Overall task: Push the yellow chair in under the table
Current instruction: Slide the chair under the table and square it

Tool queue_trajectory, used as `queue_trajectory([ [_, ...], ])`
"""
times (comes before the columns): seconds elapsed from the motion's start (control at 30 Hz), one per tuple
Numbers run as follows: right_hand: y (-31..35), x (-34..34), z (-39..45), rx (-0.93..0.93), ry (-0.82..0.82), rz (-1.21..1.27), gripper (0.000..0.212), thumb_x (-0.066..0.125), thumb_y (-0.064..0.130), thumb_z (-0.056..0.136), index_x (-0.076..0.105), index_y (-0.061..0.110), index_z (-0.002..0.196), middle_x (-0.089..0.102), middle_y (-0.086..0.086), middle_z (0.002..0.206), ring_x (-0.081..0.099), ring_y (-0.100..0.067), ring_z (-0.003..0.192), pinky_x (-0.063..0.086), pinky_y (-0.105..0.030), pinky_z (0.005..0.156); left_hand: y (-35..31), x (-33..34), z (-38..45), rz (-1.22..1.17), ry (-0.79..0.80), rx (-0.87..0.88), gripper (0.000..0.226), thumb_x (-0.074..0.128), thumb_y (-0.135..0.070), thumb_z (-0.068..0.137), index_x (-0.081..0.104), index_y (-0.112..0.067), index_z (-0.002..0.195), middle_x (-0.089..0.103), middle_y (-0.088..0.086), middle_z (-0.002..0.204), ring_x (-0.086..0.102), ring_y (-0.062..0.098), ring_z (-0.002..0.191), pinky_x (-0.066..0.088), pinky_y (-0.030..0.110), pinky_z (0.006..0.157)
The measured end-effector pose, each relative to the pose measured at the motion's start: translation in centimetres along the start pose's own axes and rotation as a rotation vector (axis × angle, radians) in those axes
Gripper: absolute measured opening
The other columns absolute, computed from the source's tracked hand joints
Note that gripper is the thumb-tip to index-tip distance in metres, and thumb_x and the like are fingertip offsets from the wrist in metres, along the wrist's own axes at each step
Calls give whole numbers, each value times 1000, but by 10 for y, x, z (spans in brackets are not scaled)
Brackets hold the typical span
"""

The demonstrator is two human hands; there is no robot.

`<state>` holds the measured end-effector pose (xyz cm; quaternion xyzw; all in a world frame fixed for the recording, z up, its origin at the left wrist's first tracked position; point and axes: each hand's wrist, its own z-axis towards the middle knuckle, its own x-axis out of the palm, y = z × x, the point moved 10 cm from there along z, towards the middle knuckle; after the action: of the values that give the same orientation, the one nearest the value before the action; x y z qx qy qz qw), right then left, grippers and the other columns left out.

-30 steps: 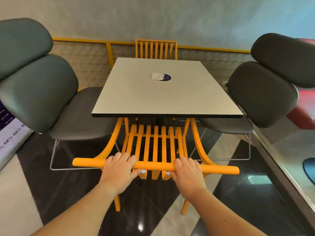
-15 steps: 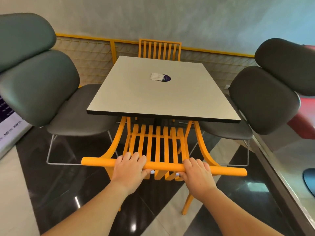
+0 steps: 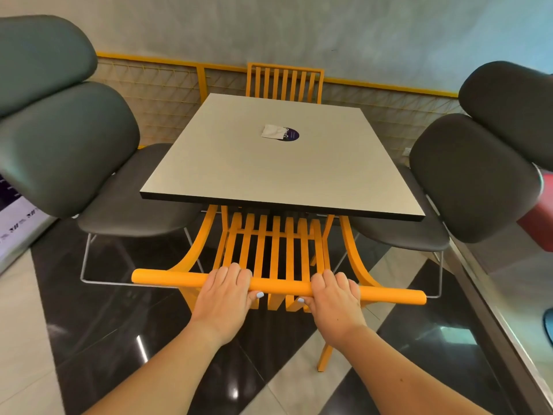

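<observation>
The yellow chair point(image 3: 270, 247) stands at the near edge of the table point(image 3: 278, 163), its slatted back facing the camera and its seat already hidden beneath the tabletop, with the curved side rails running up under the dark table edge. Its round top rail point(image 3: 167, 278) lies crosswise below the table edge, nearer the camera. The left hand point(image 3: 223, 298) is curled over the rail left of centre, fingers over the top and thumb tucked beneath, closed around it. The right hand point(image 3: 333, 301) grips the same rail just right of centre in the same way, the two thumbs near each other but apart. One rear chair leg point(image 3: 324, 356) shows below the right wrist on the black and white floor point(image 3: 89, 339). On the tabletop lie a white napkin point(image 3: 273, 131) and a dark round sticker point(image 3: 291, 135), touching. A padded grey chair point(image 3: 68, 151) sits at the table's left side, another grey chair point(image 3: 472, 178) at its right, and a second yellow chair point(image 3: 284, 82) stands at the far end against the wall.
</observation>
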<state>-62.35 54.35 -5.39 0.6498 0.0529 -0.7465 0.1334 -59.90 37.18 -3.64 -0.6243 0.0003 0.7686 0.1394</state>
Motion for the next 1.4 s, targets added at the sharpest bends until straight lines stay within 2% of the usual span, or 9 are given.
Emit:
queue_trajectory([
  [0.27,0,-2,17,-1,-27,5,19,50,45,88,45,27,94,36,10,86,30,-11,79,36,-36,81,8,0,18,34,-34,21,31,47,-45,86,55,-16,94,54,1,85,49,17,75,45,35,72],
  [0.73,8,0,12,9,20,-18,22,45,45,90,45,25,100,47,6,92,39,-15,84,35,-36,83,16,6,13,19,7,13,38,35,-50,88,52,-18,102,52,0,95,45,17,84,40,35,81],
  [0.93,8,0,13,6,9,-1,20,47,44,90,45,26,97,43,7,89,33,-12,81,36,-37,83,18,7,16,20,11,27,33,43,-46,88,53,-17,102,53,1,94,46,18,84,42,37,80],
  [1.17,7,0,16,-1,-3,16,20,49,43,89,45,26,97,47,6,91,36,-13,83,36,-36,81,17,6,17,17,5,8,31,48,-43,88,53,-16,102,52,2,94,45,18,83,41,36,79],
  [1.4,6,-2,16,-19,-11,-7,22,47,46,88,46,26,96,38,9,86,33,-12,80,34,-35,79,17,7,18,29,17,-9,35,41,-49,90,50,-19,104,50,0,96,40,15,84,39,34,82],
])
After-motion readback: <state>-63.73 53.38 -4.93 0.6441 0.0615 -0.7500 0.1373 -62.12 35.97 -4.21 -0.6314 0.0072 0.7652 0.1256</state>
